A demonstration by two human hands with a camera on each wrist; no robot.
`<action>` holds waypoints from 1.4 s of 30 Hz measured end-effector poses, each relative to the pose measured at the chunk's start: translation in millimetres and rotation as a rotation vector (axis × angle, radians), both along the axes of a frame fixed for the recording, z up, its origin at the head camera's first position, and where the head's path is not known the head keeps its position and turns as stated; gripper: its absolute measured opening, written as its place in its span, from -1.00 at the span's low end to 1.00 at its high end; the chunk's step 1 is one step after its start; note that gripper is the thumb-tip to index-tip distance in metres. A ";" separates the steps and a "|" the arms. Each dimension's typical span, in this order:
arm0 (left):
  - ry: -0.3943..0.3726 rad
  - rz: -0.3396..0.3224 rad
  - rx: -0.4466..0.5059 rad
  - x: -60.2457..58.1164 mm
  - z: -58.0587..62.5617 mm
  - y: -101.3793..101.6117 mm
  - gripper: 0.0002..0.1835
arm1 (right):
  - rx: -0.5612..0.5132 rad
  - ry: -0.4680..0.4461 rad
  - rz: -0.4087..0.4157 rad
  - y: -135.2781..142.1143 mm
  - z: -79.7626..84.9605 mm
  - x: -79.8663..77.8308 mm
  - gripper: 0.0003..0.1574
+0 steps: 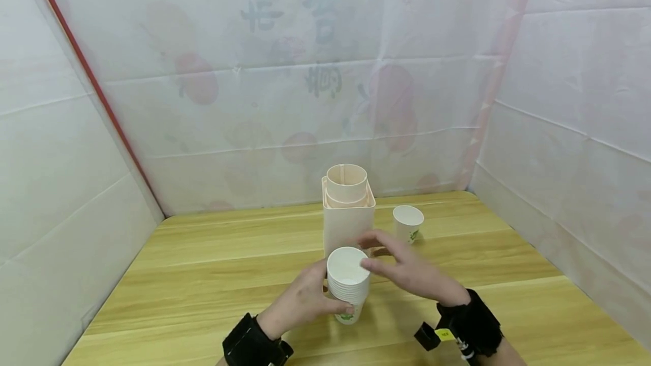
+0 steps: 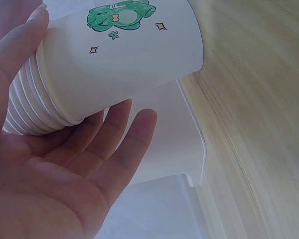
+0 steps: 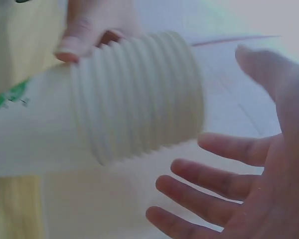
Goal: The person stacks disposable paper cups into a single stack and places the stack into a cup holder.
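A nested stack of white paper cups [image 1: 348, 281] with a green cartoon print stands upright in my left hand [image 1: 305, 298]. The left thumb and fingers grip the stack from its left side, just below the layered rims [image 2: 40, 99]. My right hand [image 1: 407, 267] is spread at the stack's upper right, its thumb and fingers [image 3: 214, 179] apart and close to the top rim. Behind the stack stands a cream cup dispenser [image 1: 348, 225] with a round tube [image 1: 347, 182] rising from its square body. Its lower front is hidden by the cups and hands.
A single paper cup [image 1: 408, 225] stands upright on the wooden table [image 1: 229, 253], right of the dispenser. White printed sheeting [image 1: 285, 100] encloses the table at the back and both sides. Black straps [image 1: 470, 321] with small cameras sit on both wrists.
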State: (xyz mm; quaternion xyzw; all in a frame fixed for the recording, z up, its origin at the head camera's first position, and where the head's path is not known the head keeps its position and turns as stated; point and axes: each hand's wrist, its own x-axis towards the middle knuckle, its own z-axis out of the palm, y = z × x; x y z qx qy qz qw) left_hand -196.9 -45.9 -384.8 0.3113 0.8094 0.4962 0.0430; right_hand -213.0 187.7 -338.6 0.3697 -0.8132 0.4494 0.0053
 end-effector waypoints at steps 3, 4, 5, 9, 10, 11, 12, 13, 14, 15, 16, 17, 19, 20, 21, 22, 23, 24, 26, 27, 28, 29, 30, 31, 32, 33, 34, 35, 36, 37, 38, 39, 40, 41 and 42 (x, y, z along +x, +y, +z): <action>-0.012 -0.008 0.008 -1.2 0.1 0.9 -0.24 | -0.043 0.056 -0.062 8.8 5.7 -3.5 -0.64; -0.013 -0.011 0.009 -1.7 0.0 1.2 -0.23 | -0.056 0.075 -0.087 11.5 6.9 -4.9 -0.66; -0.013 -0.014 0.010 -2.1 -0.2 1.5 -0.23 | -0.064 0.090 -0.120 14.1 7.9 -6.2 -0.68; -0.006 -0.017 0.011 -3.3 -0.8 2.5 -0.21 | -0.076 0.145 -0.258 23.0 7.5 -14.5 -0.68; -0.005 -0.016 0.012 -3.6 -1.0 2.5 -0.21 | -0.072 0.156 -0.291 24.8 6.4 -17.8 -0.68; -0.004 -0.016 0.013 -3.8 -1.3 2.4 -0.21 | -0.069 0.165 -0.324 26.7 4.7 -21.6 -0.66; -0.002 -0.014 0.013 -3.8 -1.4 2.2 -0.21 | -0.068 0.169 -0.355 28.4 3.5 -25.4 -0.64; -0.002 -0.013 0.014 -3.8 -1.6 2.1 -0.21 | -0.064 0.172 -0.386 30.7 2.2 -29.8 -0.61; -0.002 -0.014 0.015 -3.7 -2.0 2.1 -0.21 | -0.066 0.167 -0.415 33.2 1.0 -33.9 -0.58; 0.003 -0.015 0.017 -3.7 -2.3 2.1 -0.21 | -0.073 0.161 -0.439 36.2 -0.3 -37.8 -0.55; 0.006 -0.016 0.018 -3.5 -2.6 2.1 -0.21 | -0.083 0.158 -0.462 39.6 -1.9 -41.7 -0.52; 0.006 -0.019 0.022 -3.2 -2.9 2.3 -0.21 | -0.095 0.152 -0.487 43.0 -3.3 -45.0 -0.50; 0.005 -0.025 0.029 -2.6 -3.2 2.7 -0.21 | -0.116 0.147 -0.528 50.1 -6.5 -51.1 -0.45; 0.003 -0.029 0.034 -2.4 -3.3 2.8 -0.21 | -0.130 0.143 -0.540 53.2 -8.6 -53.4 -0.45; 0.003 -0.030 0.036 -2.3 -3.2 2.8 -0.21 | -0.139 0.142 -0.550 55.9 -10.5 -55.5 -0.43; -0.001 -0.031 0.038 -2.3 -3.0 2.7 -0.21 | -0.140 0.145 -0.574 58.1 -12.9 -58.0 -0.42; -0.002 -0.032 0.039 -2.3 -2.8 2.6 -0.21 | -0.144 0.139 -0.597 59.7 -14.6 -59.9 -0.42; -0.001 -0.031 0.038 -2.4 -2.6 2.4 -0.21 | -0.149 0.136 -0.604 61.8 -15.9 -61.7 -0.39; -0.001 -0.027 0.034 -2.3 -2.3 2.2 -0.21 | -0.151 0.137 -0.636 65.2 -18.8 -66.2 -0.34; -0.002 -0.025 0.032 -2.3 -2.2 2.1 -0.21 | -0.153 0.138 -0.657 66.6 -20.1 -68.6 -0.31; -0.002 -0.022 0.030 -2.2 -2.2 2.0 -0.21 | -0.152 0.134 -0.679 67.7 -21.4 -70.8 -0.27; -0.004 -0.021 0.029 -1.9 -2.1 2.1 -0.21 | -0.153 0.126 -0.692 68.8 -22.1 -72.5 -0.24; -0.005 -0.020 0.026 -1.7 -2.2 2.1 -0.21 | -0.151 0.118 -0.706 70.0 -23.4 -74.3 -0.19; -0.005 -0.020 0.022 -1.5 -2.3 2.3 -0.21 | -0.144 0.104 -0.733 70.5 -25.1 -75.8 -0.17; -0.004 -0.021 0.021 -1.3 -2.4 2.4 -0.21 | -0.141 0.089 -0.751 71.2 -26.8 -77.2 -0.15; -0.003 -0.022 0.019 -1.1 -2.5 2.5 -0.21 | -0.137 0.066 -0.765 71.6 -28.3 -77.7 -0.12; -0.004 -0.023 0.018 -0.8 -2.4 2.6 -0.21 | -0.132 0.044 -0.774 72.2 -30.3 -78.5 -0.10; -0.004 -0.024 0.016 -0.6 -2.3 2.6 -0.21 | -0.129 0.026 -0.779 72.9 -32.5 -79.5 -0.08; -0.004 -0.024 0.015 -0.5 -2.2 2.5 -0.20 | -0.128 0.005 -0.777 73.5 -34.8 -80.6 -0.05; -0.003 -0.023 0.015 -0.4 -2.0 2.3 -0.20 | -0.129 -0.012 -0.772 74.1 -37.2 -81.9 -0.02; -0.003 -0.023 0.015 -0.3 -1.7 2.0 -0.19 | -0.129 -0.028 -0.764 74.5 -39.9 -83.6 0.01; -0.005 -0.023 0.016 -0.2 -1.5 1.7 -0.19 | -0.128 -0.045 -0.755 74.5 -42.2 -84.7 0.04; -0.007 -0.023 0.017 -0.2 -1.2 1.2 -0.19 | -0.126 -0.059 -0.746 74.8 -44.9 -86.5 0.07; -0.006 -0.024 0.018 -0.4 -1.1 0.8 -0.19 | -0.123 -0.071 -0.740 74.6 -47.4 -88.1 0.10; -0.005 -0.027 0.019 -0.6 -1.0 0.4 -0.18 | -0.122 -0.083 -0.734 74.4 -49.7 -89.8 0.13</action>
